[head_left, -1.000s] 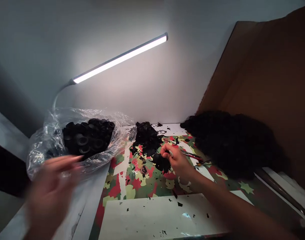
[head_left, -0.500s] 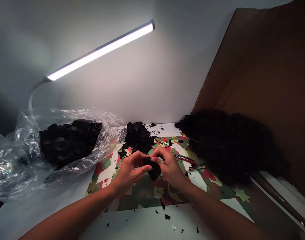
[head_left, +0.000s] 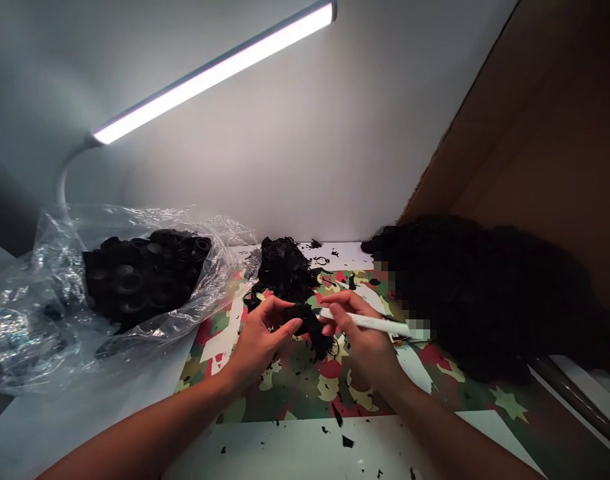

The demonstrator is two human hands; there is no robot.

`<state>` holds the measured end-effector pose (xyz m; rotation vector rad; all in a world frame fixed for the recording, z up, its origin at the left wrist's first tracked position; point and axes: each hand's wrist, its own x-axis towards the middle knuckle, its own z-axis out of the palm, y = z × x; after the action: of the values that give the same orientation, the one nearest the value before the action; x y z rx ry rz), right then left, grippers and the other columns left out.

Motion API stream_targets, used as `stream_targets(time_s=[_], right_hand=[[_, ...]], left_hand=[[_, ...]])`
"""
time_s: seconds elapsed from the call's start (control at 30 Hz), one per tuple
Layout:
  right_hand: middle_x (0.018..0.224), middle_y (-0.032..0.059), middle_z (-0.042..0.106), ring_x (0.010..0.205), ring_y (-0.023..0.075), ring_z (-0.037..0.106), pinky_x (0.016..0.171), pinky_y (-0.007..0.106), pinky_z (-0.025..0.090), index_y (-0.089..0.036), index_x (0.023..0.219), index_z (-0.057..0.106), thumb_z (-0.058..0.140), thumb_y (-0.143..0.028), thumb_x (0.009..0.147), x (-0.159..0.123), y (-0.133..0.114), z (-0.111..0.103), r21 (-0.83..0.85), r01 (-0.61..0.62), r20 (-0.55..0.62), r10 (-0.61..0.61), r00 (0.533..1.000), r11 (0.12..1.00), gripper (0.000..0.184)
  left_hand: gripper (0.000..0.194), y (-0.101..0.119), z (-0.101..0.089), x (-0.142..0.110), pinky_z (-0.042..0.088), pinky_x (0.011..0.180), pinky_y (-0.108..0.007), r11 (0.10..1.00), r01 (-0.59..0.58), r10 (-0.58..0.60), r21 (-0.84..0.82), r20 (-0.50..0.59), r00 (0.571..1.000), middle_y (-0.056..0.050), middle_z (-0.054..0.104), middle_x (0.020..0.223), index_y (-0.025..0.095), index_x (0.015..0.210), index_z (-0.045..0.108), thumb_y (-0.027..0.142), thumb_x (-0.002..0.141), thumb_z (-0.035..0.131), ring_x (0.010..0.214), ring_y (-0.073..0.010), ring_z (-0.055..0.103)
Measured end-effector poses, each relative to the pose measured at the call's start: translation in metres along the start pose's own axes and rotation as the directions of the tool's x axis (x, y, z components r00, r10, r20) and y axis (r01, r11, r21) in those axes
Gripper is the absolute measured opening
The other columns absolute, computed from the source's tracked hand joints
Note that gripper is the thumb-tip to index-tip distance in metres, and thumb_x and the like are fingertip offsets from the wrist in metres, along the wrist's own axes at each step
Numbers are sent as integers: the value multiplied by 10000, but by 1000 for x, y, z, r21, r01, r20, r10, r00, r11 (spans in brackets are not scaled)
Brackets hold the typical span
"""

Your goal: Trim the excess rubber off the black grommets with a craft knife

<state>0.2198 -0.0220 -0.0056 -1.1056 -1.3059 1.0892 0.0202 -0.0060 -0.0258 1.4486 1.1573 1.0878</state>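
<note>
My left hand (head_left: 262, 333) pinches a black ribbed rubber piece (head_left: 299, 318) between thumb and fingers. In my right hand (head_left: 357, 327) is a slim white pen-shaped tool (head_left: 369, 323), its narrow tip pointing left at the piece's right side. I cannot tell whether the tip touches it. Shredded black scraps (head_left: 322, 343) lie just below the hands. Behind them rises a heap of black trimmings (head_left: 285, 267).
A clear plastic bag (head_left: 229, 253) full of black ring-shaped parts (head_left: 149, 267) lies left. A large black pile (head_left: 475, 293) sits right, before a cardboard panel (head_left: 545, 133). A patterned sheet (head_left: 305, 393) covers the table. A lit lamp (head_left: 215, 73) hangs overhead.
My right hand has left its pinch at the black piece and now holds the white pen-shaped tool. My left hand keeps hold of the piece. The view has shifted slightly.
</note>
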Motion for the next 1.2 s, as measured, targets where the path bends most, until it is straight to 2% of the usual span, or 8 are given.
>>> stream_targets(time_s=[0.1, 0.23, 0.33, 0.53, 0.73, 0.93, 1.03, 1.2], right_hand=[[868, 28, 666, 750, 190, 671, 680, 309, 521, -230, 890, 631, 699, -475, 859, -6, 2, 5, -9, -2, 70, 3, 998, 1000, 257], [1100, 76, 686, 848, 200, 654, 678, 309, 508, -215, 805, 611, 666, -415, 893, -10, 6, 8, -45, 61, 121, -55, 991, 997, 224], [1205, 81, 672, 924, 216, 660, 722, 323, 506, -212, 777, 576, 628, -412, 919, -12, 3, 9, -63, 50, 125, -42, 991, 997, 251], [999, 54, 722, 1038, 246, 648, 760, 316, 486, -225, 781, 545, 593, -434, 942, -12, -2, 8, -58, 46, 139, -37, 990, 997, 269], [1112, 74, 727, 754, 184, 645, 660, 318, 510, -213, 745, 557, 595, -481, 925, -13, -3, 9, -99, 5, 129, 8, 992, 995, 325], [1071, 73, 724, 760, 197, 653, 563, 293, 512, -219, 772, 572, 592, -525, 914, -16, -6, 15, -94, -39, 110, 49, 993, 995, 338], [964, 62, 719, 777, 209, 653, 537, 281, 489, -224, 767, 564, 592, -535, 910, -16, -6, 17, -47, -61, 103, 66, 993, 997, 343], [869, 35, 695, 716, 196, 613, 625, 318, 480, -243, 846, 625, 543, -466, 953, -19, -4, 21, -200, 43, 70, -29, 997, 979, 261]], left_hand=[[335, -2, 0, -1, 491, 609, -254, 998, 19, -18, -65, 8, 1000, -21, 676, 776, 180, 1006, 645, 420, 796, 745, 719, -179, 658], [336, -4, 2, -1, 506, 585, -258, 985, 39, -33, -166, 39, 999, -23, 682, 771, 183, 993, 630, 414, 785, 758, 684, -171, 657], [341, -4, 3, -2, 506, 574, -256, 973, 65, -55, -220, 51, 997, -19, 683, 769, 189, 975, 618, 412, 769, 773, 661, -164, 649], [328, -4, 4, -5, 484, 550, -237, 963, 81, -66, -256, 66, 996, 12, 654, 741, 199, 979, 605, 409, 785, 765, 598, -132, 615], [326, -5, 6, -6, 463, 536, -236, 980, 51, -47, -195, 23, 999, 27, 627, 697, 207, 933, 584, 415, 769, 774, 592, -142, 613], [300, -6, 6, -6, 488, 626, -240, 997, -38, 34, -71, -55, 998, 19, 645, 742, 198, 918, 591, 372, 763, 781, 670, -144, 614], [294, -7, 5, -7, 491, 625, -238, 996, -67, 64, -64, -58, 996, 17, 643, 761, 206, 950, 591, 362, 776, 770, 680, -146, 615], [247, -7, 7, -7, 498, 615, -235, 992, -113, 109, -49, -69, 992, 22, 631, 748, 210, 898, 583, 341, 787, 760, 675, -145, 618]])
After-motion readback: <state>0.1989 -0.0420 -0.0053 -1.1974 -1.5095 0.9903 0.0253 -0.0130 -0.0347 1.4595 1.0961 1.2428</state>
